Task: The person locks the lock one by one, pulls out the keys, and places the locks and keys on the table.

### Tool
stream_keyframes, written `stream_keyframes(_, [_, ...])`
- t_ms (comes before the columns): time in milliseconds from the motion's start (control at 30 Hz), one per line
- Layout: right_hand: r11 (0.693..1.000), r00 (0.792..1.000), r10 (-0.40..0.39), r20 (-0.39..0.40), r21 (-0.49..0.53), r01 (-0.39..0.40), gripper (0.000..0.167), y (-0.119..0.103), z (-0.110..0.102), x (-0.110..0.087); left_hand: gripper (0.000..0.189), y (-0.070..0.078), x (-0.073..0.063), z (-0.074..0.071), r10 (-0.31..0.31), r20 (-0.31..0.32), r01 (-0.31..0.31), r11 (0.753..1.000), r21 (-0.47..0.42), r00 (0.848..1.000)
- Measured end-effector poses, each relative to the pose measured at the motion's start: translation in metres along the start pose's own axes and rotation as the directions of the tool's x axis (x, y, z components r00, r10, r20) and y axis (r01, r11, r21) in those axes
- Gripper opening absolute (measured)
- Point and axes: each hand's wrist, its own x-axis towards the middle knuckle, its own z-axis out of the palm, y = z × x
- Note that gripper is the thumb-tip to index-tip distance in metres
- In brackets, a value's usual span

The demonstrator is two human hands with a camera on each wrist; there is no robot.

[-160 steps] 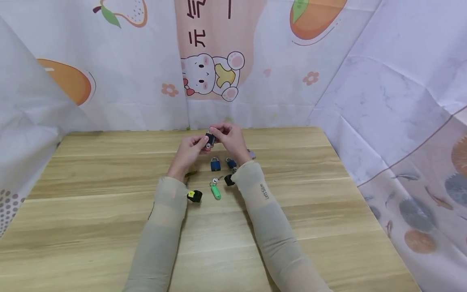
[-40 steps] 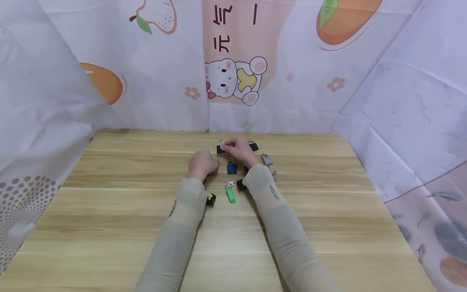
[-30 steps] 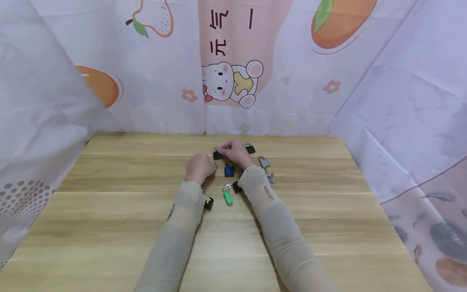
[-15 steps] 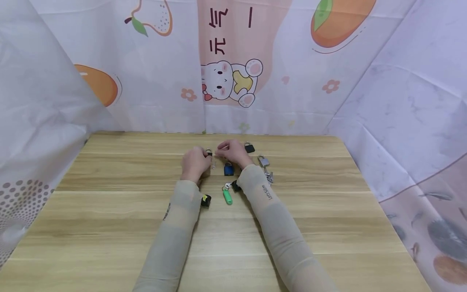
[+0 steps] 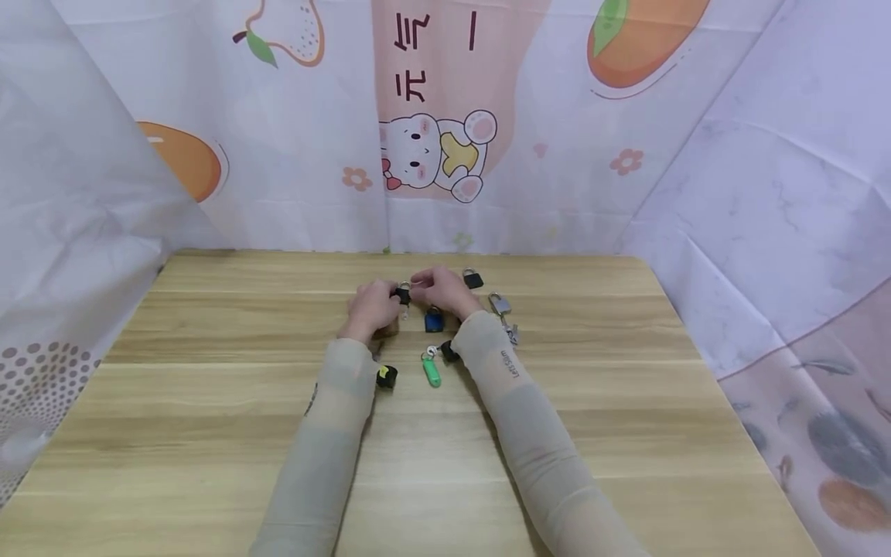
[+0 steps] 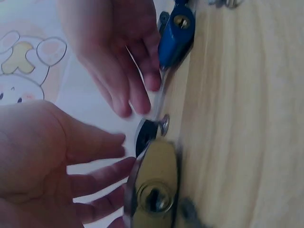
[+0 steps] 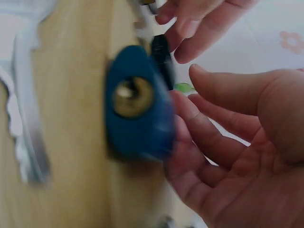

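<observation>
A black padlock point(image 5: 403, 295) with a silver shackle stands on the table between the hands, a key point(image 5: 405, 312) on its near side. My left hand point(image 5: 372, 306) is just left of it, fingertips close to the body; in the left wrist view its thumb and fingers are extended and spread. My right hand point(image 5: 443, 291) is on the other side, fingers loosely extended, a gap between thumb and fingers in the right wrist view. A brass-faced padlock point(image 6: 154, 185) stands below the left hand, partly hidden in the head view. A blue padlock point(image 5: 434, 320) stands below the right hand.
Another black padlock point(image 5: 472, 278) lies behind the right hand. Farther right are a silver padlock point(image 5: 499, 303) and keys point(image 5: 512, 334). Nearer lies a green key tag point(image 5: 431, 371) with a key. A printed curtain point(image 5: 292, 155) hangs behind the table point(image 5: 418, 480).
Earlier both hands held a black padlock up; then the right hand held one near the table. Now its fingers are off the padlock, which has shifted slightly right, and the left hand is beside it.
</observation>
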Motion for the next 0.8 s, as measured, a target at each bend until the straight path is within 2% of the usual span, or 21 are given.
stream_keyframes(100, [0.997,0.997,-0.070,-0.023,-0.019,0.069,0.043,-0.001,-0.017,-0.008,0.047,-0.005,0.000,-0.012,0.086,-0.039,-0.086,0.996,0.002,0.996])
stream_keyframes(167, [0.990,0.989,-0.128,-0.068,-0.062,0.124,0.047,-0.001,-0.033,-0.018,0.052,-0.011,-0.002,-0.024,0.154,-0.093,-0.151,0.988,0.045,0.984])
stream_keyframes(233, [0.977,0.974,-0.186,-0.128,-0.131,0.169,0.050,0.003,-0.052,-0.028,0.055,-0.019,-0.005,-0.038,0.211,-0.154,-0.193,0.973,0.123,0.965])
stream_keyframes(300, [0.957,0.952,-0.242,-0.188,-0.209,0.201,0.052,0.013,-0.071,-0.037,0.057,-0.030,-0.011,-0.052,0.259,-0.198,-0.218,0.953,0.209,0.945])
stream_keyframes(400, [0.917,0.921,-0.296,-0.254,-0.345,0.200,0.055,0.036,-0.093,-0.051,0.059,-0.048,-0.021,-0.069,0.312,-0.250,-0.230,0.923,0.309,0.917])
stream_keyframes(467, [0.893,0.914,-0.305,-0.268,-0.414,0.176,0.058,0.054,-0.103,-0.059,0.060,-0.060,-0.029,-0.078,0.337,-0.269,-0.233,0.906,0.354,0.902])
stream_keyframes(500, [0.884,0.918,-0.292,-0.268,-0.442,0.152,0.060,0.061,-0.106,-0.063,0.061,-0.066,-0.033,-0.081,0.338,-0.270,-0.228,0.902,0.367,0.902])
stream_keyframes(567, [0.874,0.936,-0.244,-0.253,-0.477,0.099,0.064,0.075,-0.112,-0.070,0.064,-0.076,-0.040,-0.086,0.323,-0.248,-0.214,0.899,0.382,0.913])
stream_keyframes(633, [0.863,0.960,-0.169,-0.222,-0.503,0.036,0.069,0.086,-0.116,-0.076,0.068,-0.085,-0.044,-0.089,0.286,-0.197,-0.194,0.902,0.386,0.938])
stream_keyframes(700, [0.849,0.975,-0.098,-0.197,-0.528,-0.021,0.074,0.093,-0.118,-0.082,0.072,-0.091,-0.047,-0.090,0.236,-0.131,-0.167,0.902,0.398,0.963])
stream_keyframes(800, [0.823,0.986,-0.017,-0.166,-0.562,-0.081,0.079,0.100,-0.119,-0.087,0.075,-0.096,-0.049,-0.090,0.187,-0.056,-0.147,0.897,0.416,0.981])
